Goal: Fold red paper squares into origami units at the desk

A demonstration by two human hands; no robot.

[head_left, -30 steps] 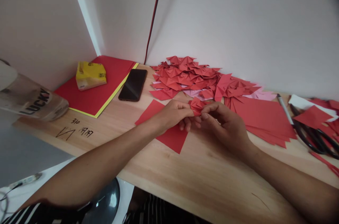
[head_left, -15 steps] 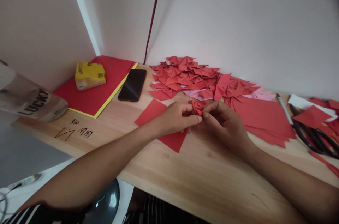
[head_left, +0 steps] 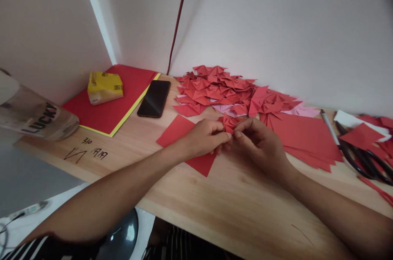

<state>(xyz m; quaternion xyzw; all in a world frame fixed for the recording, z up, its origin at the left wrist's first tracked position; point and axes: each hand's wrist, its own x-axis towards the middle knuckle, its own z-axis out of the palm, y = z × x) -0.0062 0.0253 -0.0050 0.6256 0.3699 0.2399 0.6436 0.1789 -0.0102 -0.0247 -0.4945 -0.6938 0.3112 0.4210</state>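
Between my hands is a small folded red paper piece [head_left: 228, 122], partly covered by fingers. My left hand [head_left: 209, 136] pinches it from the left, thumb on the near side. From the right, the thumb and forefinger of my right hand [head_left: 260, 139] close on its edge. Under my left hand and wrist lies a flat red paper sheet [head_left: 201, 163] on the wooden table. Just behind my hands is a heap of folded red paper pieces [head_left: 215, 88], with some pink ones among them.
At right lie a stack of red paper [head_left: 307, 133], a pen [head_left: 330, 127] and black-handled scissors [head_left: 359, 155]. Leftward are a phone [head_left: 154, 98], a red sheet with yellow edge [head_left: 129, 80], a yellow packet [head_left: 106, 87] and a bottle marked LUCKY [head_left: 39, 114]. The wall stands behind.
My left fingers have shifted slightly on the folded paper, with the thumb drawn back a little to the left. Both hands stay in nearly the same place.
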